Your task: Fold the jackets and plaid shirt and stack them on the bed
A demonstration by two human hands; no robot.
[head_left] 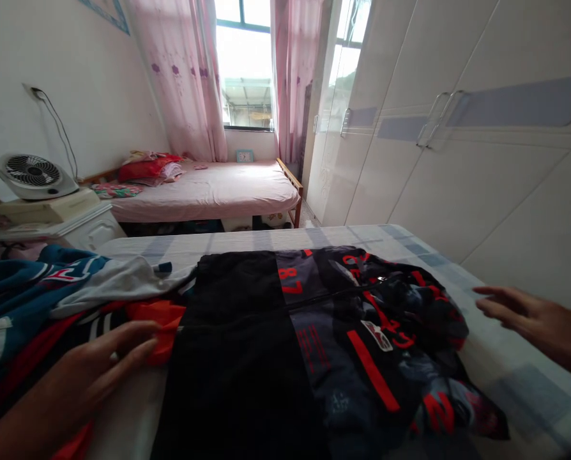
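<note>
A black zip-up jacket (237, 332) with red lettering, a grey printed section and a white label lies spread across the checked bedsheet, its bunched upper part toward the right. My left hand (108, 361) is beside the jacket's left edge, over an orange-red garment (163, 329); its fingers reach forward, slightly apart, and hold nothing. A ring shows on one finger. Off the jacket's right side hovers my right hand (529, 319), empty and loosely spread, not touching the cloth.
Several garments, among them a blue and grey top (89, 275), are heaped at the left. Behind them a fan (36, 176) stands on a white cabinet (94, 227). A second bed (218, 188) is below the window. White wardrobes (458, 185) line the right.
</note>
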